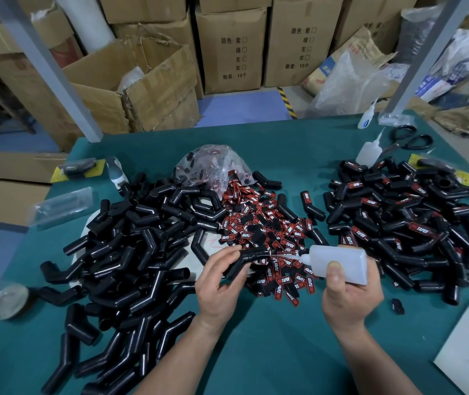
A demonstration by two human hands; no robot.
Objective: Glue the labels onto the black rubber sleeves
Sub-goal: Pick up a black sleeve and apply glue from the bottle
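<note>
**Camera set-up: single head-worn view**

Item 1, head camera. Wide-angle, worn on the person's head. It faces forward and steeply down onto the green table. Nearest: both forearms enter from the bottom edge, with the left hand and right hand at lower centre, close under the lens. Farther: the table's far edge crosses mid-frame, with stacked cardboard boxes along the top. Straight lines bow toward the frame edges.
</note>
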